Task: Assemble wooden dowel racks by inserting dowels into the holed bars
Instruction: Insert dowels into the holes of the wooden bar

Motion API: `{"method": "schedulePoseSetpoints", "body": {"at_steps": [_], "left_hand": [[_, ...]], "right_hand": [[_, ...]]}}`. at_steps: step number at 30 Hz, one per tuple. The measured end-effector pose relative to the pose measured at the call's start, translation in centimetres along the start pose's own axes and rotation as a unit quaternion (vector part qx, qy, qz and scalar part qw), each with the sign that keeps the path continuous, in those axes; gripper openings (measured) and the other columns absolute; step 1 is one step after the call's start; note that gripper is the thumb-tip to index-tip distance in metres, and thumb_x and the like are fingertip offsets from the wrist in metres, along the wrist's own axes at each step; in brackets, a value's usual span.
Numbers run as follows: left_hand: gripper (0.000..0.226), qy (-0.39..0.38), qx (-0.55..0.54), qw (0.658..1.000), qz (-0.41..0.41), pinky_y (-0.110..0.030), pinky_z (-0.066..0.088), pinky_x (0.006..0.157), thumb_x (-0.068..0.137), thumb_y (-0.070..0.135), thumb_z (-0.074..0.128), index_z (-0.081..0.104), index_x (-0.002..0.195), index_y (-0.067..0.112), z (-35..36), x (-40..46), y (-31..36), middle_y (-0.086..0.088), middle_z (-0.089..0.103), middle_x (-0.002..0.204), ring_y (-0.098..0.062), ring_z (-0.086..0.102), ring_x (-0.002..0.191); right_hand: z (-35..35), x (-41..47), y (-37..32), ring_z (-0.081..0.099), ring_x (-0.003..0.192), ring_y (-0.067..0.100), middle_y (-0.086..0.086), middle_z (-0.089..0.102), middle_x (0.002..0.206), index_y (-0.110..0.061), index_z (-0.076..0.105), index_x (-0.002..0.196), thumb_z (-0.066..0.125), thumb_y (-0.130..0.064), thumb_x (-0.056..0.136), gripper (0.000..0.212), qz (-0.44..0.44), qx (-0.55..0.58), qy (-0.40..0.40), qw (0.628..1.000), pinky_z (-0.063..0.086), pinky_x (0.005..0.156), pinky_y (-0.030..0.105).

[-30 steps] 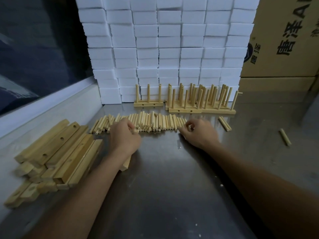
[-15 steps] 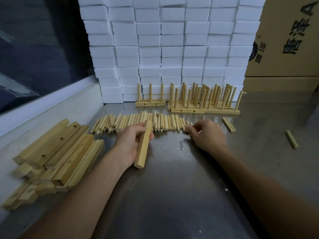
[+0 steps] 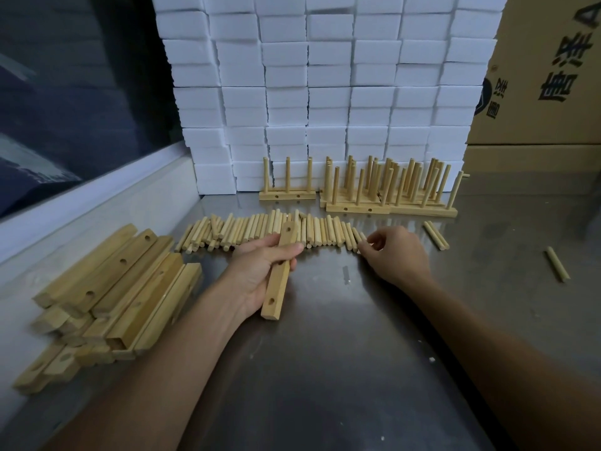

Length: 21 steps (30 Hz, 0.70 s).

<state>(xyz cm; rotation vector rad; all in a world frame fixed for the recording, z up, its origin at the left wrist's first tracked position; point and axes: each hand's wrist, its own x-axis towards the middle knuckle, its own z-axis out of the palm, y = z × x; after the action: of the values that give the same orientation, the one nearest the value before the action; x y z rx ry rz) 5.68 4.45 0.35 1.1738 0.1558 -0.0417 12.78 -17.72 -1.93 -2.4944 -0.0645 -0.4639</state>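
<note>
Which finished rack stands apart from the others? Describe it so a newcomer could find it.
Start at the wall of white foam blocks behind the metal table. At its foot, left of the crowded cluster of racks, stands one small rack, alone, with three upright dowels.

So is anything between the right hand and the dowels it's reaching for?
Nothing visible. The right hand is already at the right end of the dowel row, its fingertips at the last dowels. The left hand holds the holed bar off to the side, clear of that end.
</note>
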Motion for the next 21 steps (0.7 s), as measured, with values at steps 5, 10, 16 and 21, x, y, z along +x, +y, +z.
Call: {"method": "schedulePoseSetpoints", "body": {"at_steps": [5,10,16,21], "left_hand": [[0.05,-0.002,-0.033,0.999,0.018,-0.026,0.054,0.052,0.067,0.012,0.078,0.065,0.115,0.002,0.2,0.2,0.0,-0.008,0.069,0.082,-0.014,0.061,0.057],[0.021,0.016,0.023,0.999,0.043,-0.024,0.042,0.041,0.096,0.021,0.06,0.063,0.113,0.009,0.2,0.2,-0.2,-0.007,0.068,0.071,-0.014,0.053,0.051],[0.024,0.0,-0.033,0.999,0.03,-0.027,0.05,0.046,0.096,0.01,0.053,0.06,0.118,0.003,0.2,0.1,0.0,-0.011,0.067,0.076,-0.018,0.06,0.055],[0.03,-0.024,0.014,0.998,0.061,-0.027,0.055,0.051,0.087,0.008,0.068,0.067,0.117,0.009,-0.1,0.1,-0.2,-0.009,0.068,0.078,-0.02,0.067,0.063]], "right_hand": [[-0.2,-0.1,-0.1,0.06,0.079,0.009,-0.008,0.062,0.085,-0.017,0.07,0.11,0.068,-0.034,0.091,0.026,0.0,0.0,-0.008,1.0,0.056,0.075,0.031],[-0.2,-0.2,0.1,0.06,0.071,0.006,-0.01,0.062,0.077,-0.018,0.069,0.1,0.06,-0.03,0.096,0.016,0.002,0.034,0.002,0.999,0.051,0.064,0.024],[-0.4,-0.4,0.0,0.061,0.074,0.011,-0.006,0.062,0.084,-0.016,0.063,0.109,0.053,-0.023,0.099,0.015,-0.009,0.078,0.039,0.996,0.049,0.065,0.022],[-0.7,-1.0,-0.7,0.06,0.077,0.009,-0.005,0.062,0.089,-0.014,0.061,0.12,0.054,-0.017,0.098,0.023,-0.068,0.092,0.056,0.992,0.051,0.068,0.026]]}}
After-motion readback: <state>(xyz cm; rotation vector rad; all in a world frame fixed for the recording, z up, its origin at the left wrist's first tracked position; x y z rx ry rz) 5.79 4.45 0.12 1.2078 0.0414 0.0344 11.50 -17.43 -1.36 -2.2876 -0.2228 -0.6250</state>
